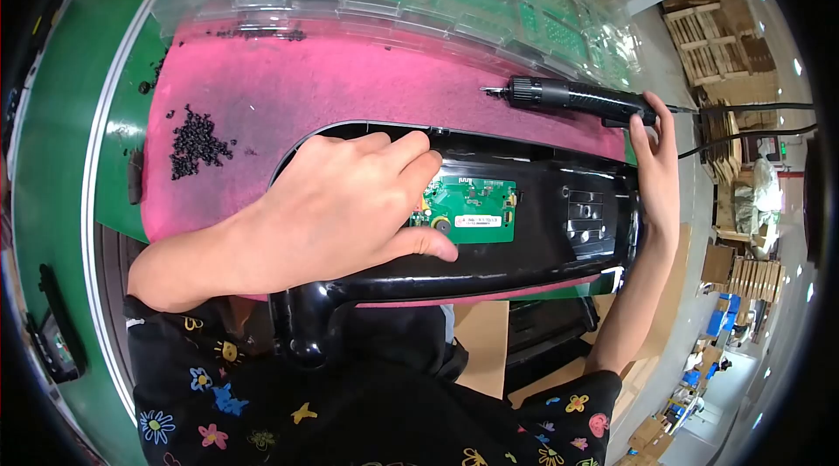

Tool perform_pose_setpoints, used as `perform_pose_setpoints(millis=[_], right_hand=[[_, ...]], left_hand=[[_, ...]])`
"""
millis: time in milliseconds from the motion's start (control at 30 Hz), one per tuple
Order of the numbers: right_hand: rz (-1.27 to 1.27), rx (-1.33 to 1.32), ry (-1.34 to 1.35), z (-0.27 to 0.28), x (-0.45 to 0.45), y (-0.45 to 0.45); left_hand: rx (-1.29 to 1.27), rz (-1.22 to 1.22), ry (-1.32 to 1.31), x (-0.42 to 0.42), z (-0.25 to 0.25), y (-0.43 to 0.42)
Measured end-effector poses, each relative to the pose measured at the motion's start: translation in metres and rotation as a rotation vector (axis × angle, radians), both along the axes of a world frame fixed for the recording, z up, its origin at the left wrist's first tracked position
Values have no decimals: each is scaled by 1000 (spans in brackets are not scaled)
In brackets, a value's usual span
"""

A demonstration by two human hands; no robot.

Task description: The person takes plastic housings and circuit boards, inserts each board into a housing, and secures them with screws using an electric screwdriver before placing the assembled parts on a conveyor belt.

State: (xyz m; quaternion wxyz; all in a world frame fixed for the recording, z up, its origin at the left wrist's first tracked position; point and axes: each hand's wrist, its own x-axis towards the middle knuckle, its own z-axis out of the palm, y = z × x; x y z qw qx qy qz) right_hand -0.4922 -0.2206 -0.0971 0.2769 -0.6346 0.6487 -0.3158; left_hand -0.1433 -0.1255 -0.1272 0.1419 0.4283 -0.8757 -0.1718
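A long black plastic housing (pixel 537 260) lies open side up before me, with a green circuit board (pixel 494 204) in its middle. My left hand (pixel 367 191) is over the housing and covers the board's left part. Its fingers curl under and the thumb points right across the board's lower edge; whatever the fingertips hold is hidden. At the housing's right end, my right hand (pixel 657 156) has thumb and fingers closed around the rear of a black electric screwdriver (pixel 568 97). The screwdriver lies beyond the housing, its bit pointing left.
Small black screws (pixel 199 147) are heaped on the pink mat (pixel 280 81) at the left. Clear plastic trays (pixel 384 7) with green boards stand along the back. Cables (pixel 752 107) run right from the screwdriver. Another black part (pixel 57 326) lies far left.
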Motion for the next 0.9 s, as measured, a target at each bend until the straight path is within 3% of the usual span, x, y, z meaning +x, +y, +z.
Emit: perform_pose_setpoints(millis=[33,167,233,267,367,400,500,633,700,767,833,900], right_hand=[[1,-8,3,-3,5,-5],[-190,-462,-533,-11,47,-11],[-115,-674,-706,-14,75,-8],[39,-753,-722,-12,94,-9],[247,-215,-990,-14,110,-10],[257,-149,-1128,-11,117,-8],[259,-224,-1250,-2,109,-15],[510,-166,-1482,27,106,7],[620,-55,-1644,28,102,10],[666,-14,-1702,24,108,19],[738,-14,-1706,17,112,26],[731,13,-1737,17,119,38]], left_hand=[[-8,1,3,0,-1,0],[-88,17,78,-2,-6,-3],[-100,36,87,-3,-7,-4],[-101,65,89,-4,-7,-4],[-117,116,111,-6,-8,-5],[-135,143,142,-7,-8,-6],[-158,175,207,-8,-11,-9],[-179,234,200,-7,-8,-10],[-30,246,226,-1,3,-14],[-176,200,335,6,-2,-21],[-250,-23,555,4,0,-27],[-47,-168,611,-2,-9,-23]])
